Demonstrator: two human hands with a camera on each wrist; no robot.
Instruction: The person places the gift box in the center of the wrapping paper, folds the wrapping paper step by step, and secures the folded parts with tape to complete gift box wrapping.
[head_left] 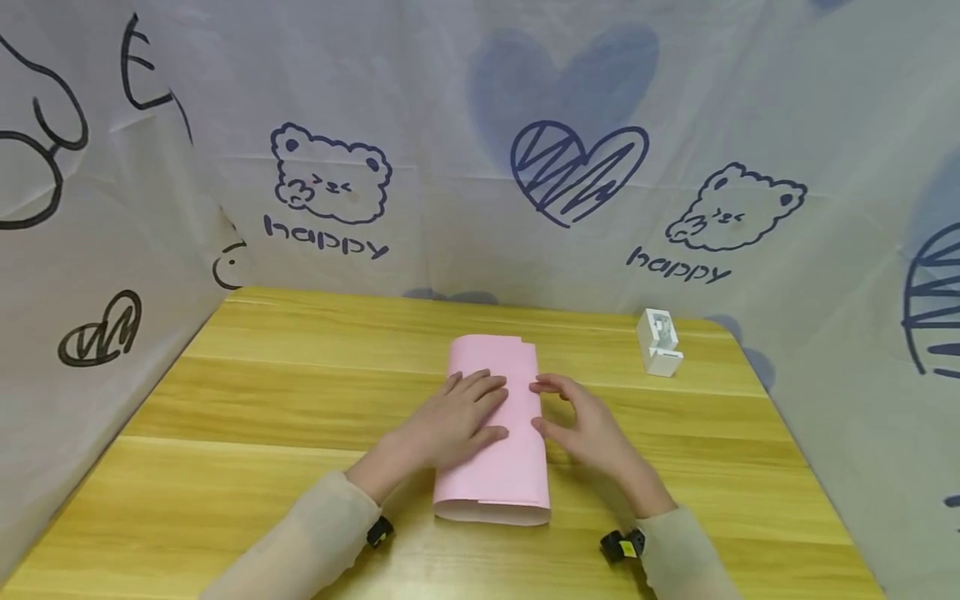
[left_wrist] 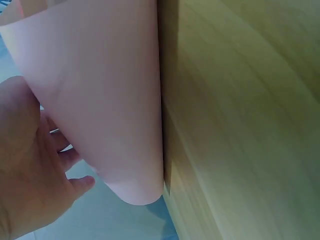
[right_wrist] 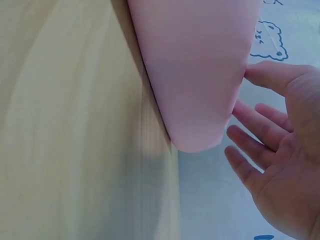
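Note:
A pink sheet of paper (head_left: 517, 467), folded over into a flattened tube, lies lengthwise on the wooden table. Across its upper face rests my left hand (head_left: 465, 417), fingers spread and fairly straight. My right hand (head_left: 588, 421) touches the tube's right edge with thumb and fingertips, and nothing is pinched between them. The left wrist view shows the rounded left side of the paper (left_wrist: 110, 100) bulging above the tabletop. In the right wrist view, the thumb and a fingertip of the right hand (right_wrist: 290, 150) meet the paper's edge (right_wrist: 200, 90).
A small white box-shaped holder (head_left: 660, 343) stands at the back right of the wooden table (head_left: 300, 400). Behind and beside the table hangs a pale cloth (head_left: 450, 225) printed with bears and hearts. Black wrist cameras (head_left: 621, 547) sit at both sleeves.

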